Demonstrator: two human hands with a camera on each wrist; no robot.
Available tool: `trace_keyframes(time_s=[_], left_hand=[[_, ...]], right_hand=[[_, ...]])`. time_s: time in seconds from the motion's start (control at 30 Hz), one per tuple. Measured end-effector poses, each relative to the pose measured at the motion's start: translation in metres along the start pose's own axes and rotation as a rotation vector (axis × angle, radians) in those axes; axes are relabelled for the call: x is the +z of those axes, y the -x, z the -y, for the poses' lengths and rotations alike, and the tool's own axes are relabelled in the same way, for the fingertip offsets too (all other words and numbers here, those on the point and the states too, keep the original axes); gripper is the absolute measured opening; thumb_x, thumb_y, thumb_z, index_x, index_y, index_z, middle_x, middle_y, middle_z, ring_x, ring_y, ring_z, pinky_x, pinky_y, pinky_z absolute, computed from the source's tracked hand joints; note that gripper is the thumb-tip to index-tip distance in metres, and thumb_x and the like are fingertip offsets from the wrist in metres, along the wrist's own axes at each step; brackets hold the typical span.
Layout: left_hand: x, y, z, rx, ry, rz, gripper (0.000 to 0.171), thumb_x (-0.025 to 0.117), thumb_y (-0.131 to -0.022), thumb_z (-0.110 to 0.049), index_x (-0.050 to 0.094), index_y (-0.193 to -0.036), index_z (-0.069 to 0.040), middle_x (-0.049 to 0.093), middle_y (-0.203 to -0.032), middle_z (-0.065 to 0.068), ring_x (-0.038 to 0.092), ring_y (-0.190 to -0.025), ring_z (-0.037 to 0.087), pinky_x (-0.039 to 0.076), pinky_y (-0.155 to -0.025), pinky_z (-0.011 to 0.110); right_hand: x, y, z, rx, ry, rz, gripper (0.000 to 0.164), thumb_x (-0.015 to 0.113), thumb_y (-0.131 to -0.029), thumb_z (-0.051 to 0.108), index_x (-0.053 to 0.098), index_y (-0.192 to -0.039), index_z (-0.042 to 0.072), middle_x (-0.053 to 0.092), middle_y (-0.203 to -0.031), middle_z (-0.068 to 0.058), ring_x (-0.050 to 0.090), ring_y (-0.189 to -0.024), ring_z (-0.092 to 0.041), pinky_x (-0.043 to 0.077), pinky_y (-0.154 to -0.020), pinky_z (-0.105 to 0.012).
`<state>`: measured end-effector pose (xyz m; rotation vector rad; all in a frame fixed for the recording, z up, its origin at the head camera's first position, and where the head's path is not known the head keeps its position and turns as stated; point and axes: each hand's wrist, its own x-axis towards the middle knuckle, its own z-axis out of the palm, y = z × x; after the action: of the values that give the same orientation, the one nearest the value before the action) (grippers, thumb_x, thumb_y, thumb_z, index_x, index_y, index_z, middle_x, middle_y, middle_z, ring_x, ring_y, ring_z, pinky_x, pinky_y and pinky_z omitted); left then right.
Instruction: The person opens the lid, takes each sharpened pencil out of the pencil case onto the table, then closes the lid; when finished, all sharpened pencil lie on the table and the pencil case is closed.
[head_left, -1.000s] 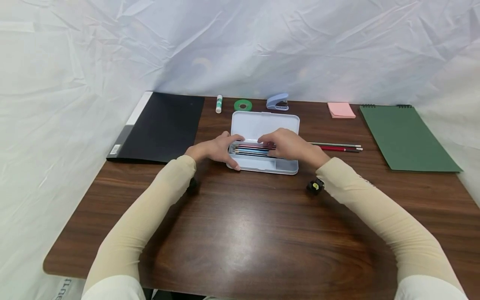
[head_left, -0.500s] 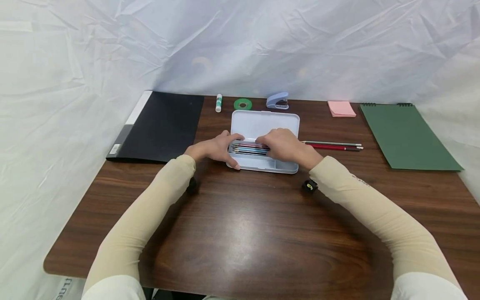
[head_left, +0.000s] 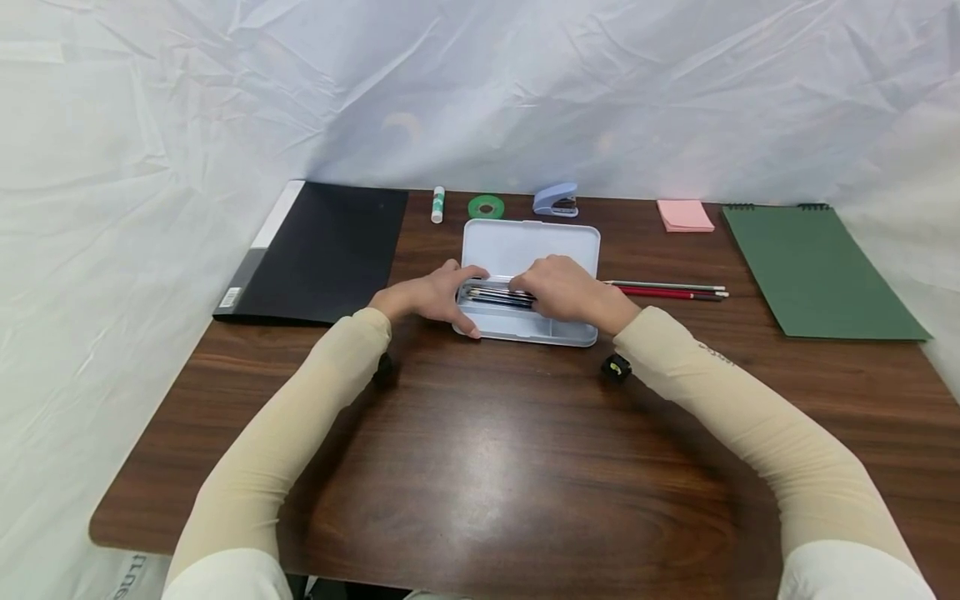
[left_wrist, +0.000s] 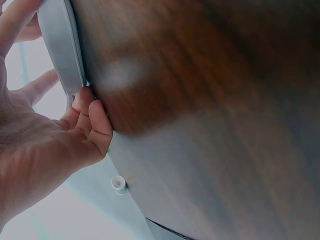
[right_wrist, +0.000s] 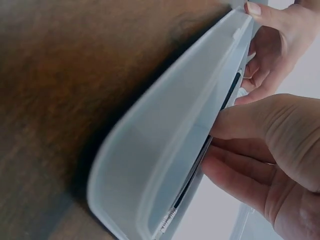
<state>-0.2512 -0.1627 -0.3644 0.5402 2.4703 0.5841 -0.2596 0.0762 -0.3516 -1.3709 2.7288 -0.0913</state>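
A pale grey pencil case (head_left: 510, 329) lies on the table with its lid (head_left: 531, 248) raised at the back. Inside, several pencils (head_left: 493, 297) lie side by side along the rear of the tray. My left hand (head_left: 433, 297) grips the case's left end, thumb at the front corner, fingers towards the back. Over the right half, my right hand (head_left: 567, 290) reaches into the tray; in the right wrist view its thumb and fingers (right_wrist: 240, 175) pinch dark pencils (right_wrist: 192, 172). How many it holds is hidden.
Red and greyish pencils (head_left: 667, 292) lie right of the case. Behind stand a glue stick (head_left: 438, 205), green tape roll (head_left: 486, 207) and blue stapler (head_left: 556, 201). A black folder (head_left: 337, 250) lies left; pink sticky notes (head_left: 685, 216) and a green notepad (head_left: 825, 271) lie right.
My right hand has shifted slightly left and its fingers have closed on the pencils in the case. More of the loose pencils at the right shows. My left hand has stayed put.
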Motion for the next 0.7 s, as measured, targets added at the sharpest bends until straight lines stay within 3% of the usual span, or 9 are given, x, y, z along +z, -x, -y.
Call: trace_keyframes(time_s=[0.3, 0.7], left_hand=[[-0.0008, 0.0008, 0.0005, 0.003, 0.002, 0.001, 0.096, 0.083, -0.079, -0.042, 0.027, -0.156, -0.024, 0.033, -0.135, 0.017, 0.040, -0.122, 0.031, 0.038, -0.104, 0.046], [0.0013, -0.0008, 0.0017, -0.002, 0.002, 0.005, 0.097, 0.083, -0.078, -0.042, 0.027, -0.155, -0.024, 0.033, -0.135, 0.017, 0.040, -0.122, 0.031, 0.038, -0.105, 0.046]], right_hand=[[-0.0063, -0.0065, -0.0044, 0.000, -0.066, 0.071, 0.037, 0.066, -0.090, -0.001, 0.070, -0.125, 0.011, 0.074, -0.113, -0.010, 0.068, -0.091, -0.025, 0.053, -0.086, -0.045], [-0.0088, -0.0075, -0.0050, 0.006, -0.113, 0.107, 0.038, 0.067, -0.090, 0.001, 0.070, -0.126, 0.011, 0.074, -0.109, -0.010, 0.065, -0.089, -0.023, 0.052, -0.085, -0.044]])
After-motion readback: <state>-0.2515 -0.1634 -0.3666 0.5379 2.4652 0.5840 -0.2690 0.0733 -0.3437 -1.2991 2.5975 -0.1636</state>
